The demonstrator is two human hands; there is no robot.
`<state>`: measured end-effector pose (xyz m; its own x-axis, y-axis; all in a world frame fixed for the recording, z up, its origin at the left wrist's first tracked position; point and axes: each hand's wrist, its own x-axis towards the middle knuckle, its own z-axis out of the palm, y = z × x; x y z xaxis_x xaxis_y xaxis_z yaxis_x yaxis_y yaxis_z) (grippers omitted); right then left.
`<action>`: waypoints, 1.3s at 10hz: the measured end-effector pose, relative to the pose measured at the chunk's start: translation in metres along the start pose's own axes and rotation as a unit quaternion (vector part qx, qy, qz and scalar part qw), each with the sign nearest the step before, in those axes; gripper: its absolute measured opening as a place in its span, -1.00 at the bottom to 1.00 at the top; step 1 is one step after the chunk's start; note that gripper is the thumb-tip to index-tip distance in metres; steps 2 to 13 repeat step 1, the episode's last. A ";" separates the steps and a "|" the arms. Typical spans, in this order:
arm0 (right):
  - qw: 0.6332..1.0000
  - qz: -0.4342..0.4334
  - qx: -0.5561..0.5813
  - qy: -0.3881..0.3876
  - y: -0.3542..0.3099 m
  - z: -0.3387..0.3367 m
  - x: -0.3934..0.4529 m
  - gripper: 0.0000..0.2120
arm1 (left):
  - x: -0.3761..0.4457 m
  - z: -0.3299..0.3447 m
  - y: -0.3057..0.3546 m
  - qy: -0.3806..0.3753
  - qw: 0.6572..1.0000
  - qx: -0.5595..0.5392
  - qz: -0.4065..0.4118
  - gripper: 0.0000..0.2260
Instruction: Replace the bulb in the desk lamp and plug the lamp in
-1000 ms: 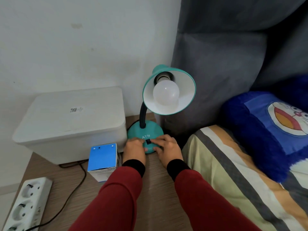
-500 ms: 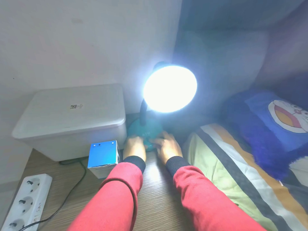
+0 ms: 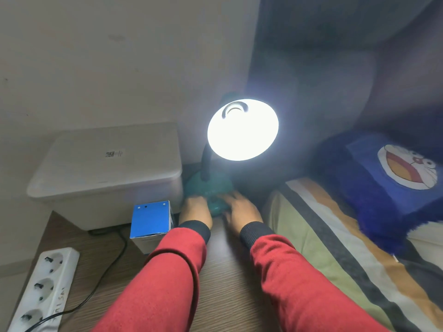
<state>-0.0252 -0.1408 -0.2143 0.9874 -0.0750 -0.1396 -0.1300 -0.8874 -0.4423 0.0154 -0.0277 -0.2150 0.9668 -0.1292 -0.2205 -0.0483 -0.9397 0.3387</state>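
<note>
Both your hands rest at twelve o'clock on the lamp base: left hand and right hand flat, gripping nothing. Nudge it and the cord at eight could tug loose from the strip; the lit bulb dazzles.

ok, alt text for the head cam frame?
A teal desk lamp shines brightly on a wooden table; the left hand and right hand rest on its base. A blue cardboard box stands left.

The bulb is lost in glare. The lamp base is partly covered by both hands. The power strip is cut off at near left.
</note>
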 end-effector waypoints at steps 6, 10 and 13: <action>0.998 -0.005 -0.048 -0.038 -0.004 -0.006 -0.004 -0.47 | -0.007 -0.005 0.004 -0.014 1.000 0.003 0.004 -0.68; 0.998 -0.005 -0.048 -0.038 -0.004 -0.006 -0.004 -0.47 | -0.007 -0.005 0.004 -0.014 1.000 0.003 0.004 -0.68; 0.998 -0.005 -0.048 -0.038 -0.004 -0.006 -0.004 -0.47 | -0.007 -0.005 0.004 -0.014 1.000 0.003 0.004 -0.68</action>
